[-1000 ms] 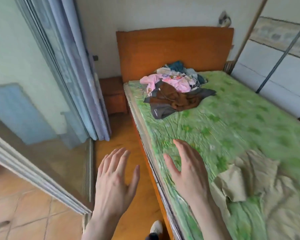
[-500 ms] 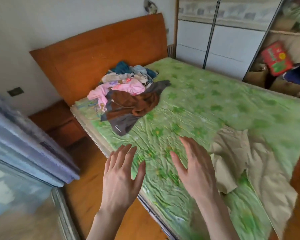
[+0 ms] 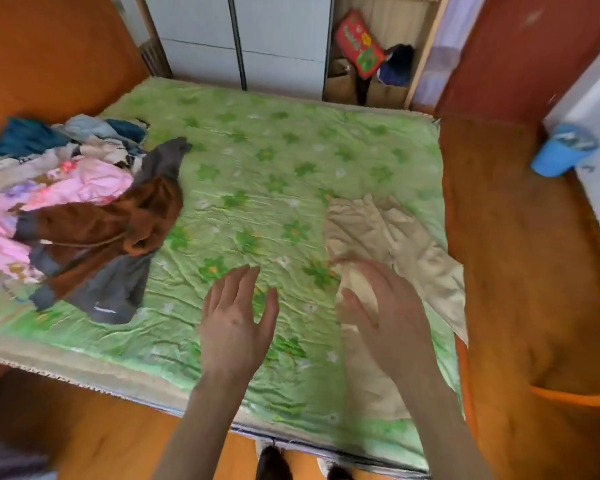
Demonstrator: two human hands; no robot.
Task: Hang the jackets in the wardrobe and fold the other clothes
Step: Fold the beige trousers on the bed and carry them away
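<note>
A pile of clothes lies on the left of the bed: a brown and grey jacket (image 3: 101, 244) on top, a pink garment (image 3: 73, 183) behind it, blue and beige pieces further back. A crumpled beige garment (image 3: 392, 233) is spread on the right of the green floral bed cover (image 3: 264, 168). My left hand (image 3: 234, 323) hovers over the cover with fingers spread, holding nothing. My right hand (image 3: 381, 313) is open over the near part of the beige garment; I cannot tell whether it touches the cloth.
A wardrobe with white sliding doors (image 3: 236, 43) stands beyond the bed, its right section open with a red box (image 3: 359, 43) and dark items on a shelf. A blue bucket (image 3: 561, 150) sits on the wooden floor at right. The orange headboard (image 3: 49, 53) is at left.
The view has swung right, from the window and bedside to the bed and wardrobe. Both open hands now hang over the bed, the right one over the beige garment.
</note>
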